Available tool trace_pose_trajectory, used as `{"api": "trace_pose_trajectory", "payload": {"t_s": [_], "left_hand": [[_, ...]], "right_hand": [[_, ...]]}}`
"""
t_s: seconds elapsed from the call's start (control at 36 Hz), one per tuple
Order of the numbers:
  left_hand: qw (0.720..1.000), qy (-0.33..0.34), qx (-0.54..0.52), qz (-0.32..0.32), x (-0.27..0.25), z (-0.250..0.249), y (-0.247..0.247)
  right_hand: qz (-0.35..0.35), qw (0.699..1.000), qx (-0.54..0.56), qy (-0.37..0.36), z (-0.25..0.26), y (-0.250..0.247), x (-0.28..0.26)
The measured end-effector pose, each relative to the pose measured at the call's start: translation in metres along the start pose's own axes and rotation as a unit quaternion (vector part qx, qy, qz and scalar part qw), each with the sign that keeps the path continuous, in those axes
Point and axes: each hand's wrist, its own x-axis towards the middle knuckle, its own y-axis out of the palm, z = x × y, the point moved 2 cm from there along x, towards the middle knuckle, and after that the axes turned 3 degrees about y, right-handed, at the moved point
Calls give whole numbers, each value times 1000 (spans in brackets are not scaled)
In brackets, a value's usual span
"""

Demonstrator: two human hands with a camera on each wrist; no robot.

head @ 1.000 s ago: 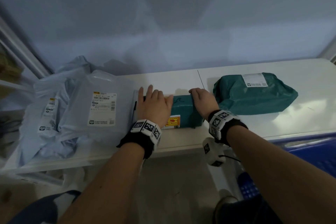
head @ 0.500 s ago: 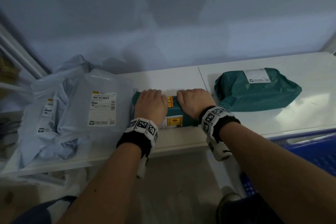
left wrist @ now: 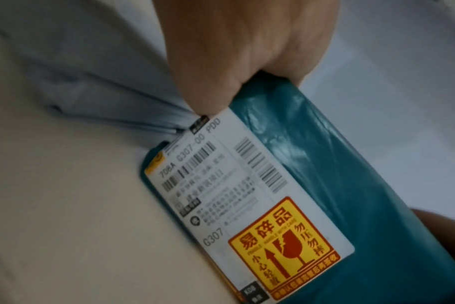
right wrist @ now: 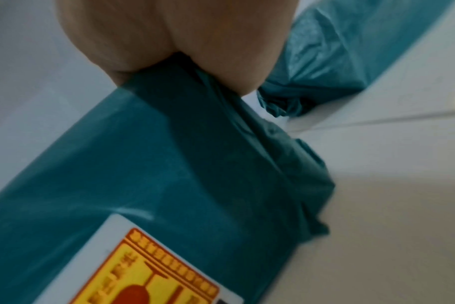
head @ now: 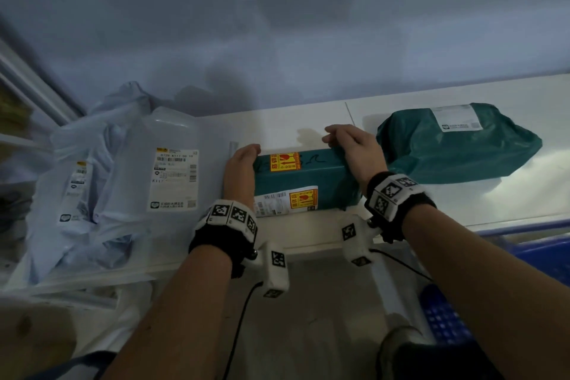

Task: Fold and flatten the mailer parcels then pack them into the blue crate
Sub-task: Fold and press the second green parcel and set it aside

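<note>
Hands (head: 242, 170) (head: 354, 148) (two) gripping one teal parcel (head: 303, 180), second teal parcel (head: 456, 145) beside

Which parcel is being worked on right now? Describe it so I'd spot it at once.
On the white table, look at the middle, between the pale grey mailers and the puffy green bag. It is the boxy green parcel, gripped at its ends by the left hand and the right hand. Only it carries yellow-and-red fragile stickers.
</note>
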Motion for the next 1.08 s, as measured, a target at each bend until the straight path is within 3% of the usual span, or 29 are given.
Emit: {"api": "trace_pose_trajectory", "payload": {"t_s": [0.08, 0.22, 0.36, 0.58, 0.78, 0.94, 1.06, 1.08], "left_hand": [[991, -81, -107, -5, 0, 14, -1], [971, -122, -206, -7, 1, 26, -3], [973, -113, -200, -3, 1, 39, -7], [980, -92, -177, -12, 5, 50, -9], [981, -103, -166, -7, 5, 50, -9], [977, -148, -152, -25, 10, 43, -10], [974, -172, -146, -27, 11, 32, -13], [973, -175, -144, -33, 11, 28, -14]], "right_hand": [[-1, 991, 121, 56, -1, 2, 1], [25, 937, 308, 162, -10, 2, -3], [34, 913, 352, 203, -21, 3, -5], [28, 905, 353, 238, -43, 6, -6], [-43, 887, 350, 299, -68, 9, -5], [-18, 902, 329, 279, -62, 8, 4], [-36, 960, 165, 224, -55, 2, 14], [-34, 963, 155, 220, -52, 2, 15]]}}
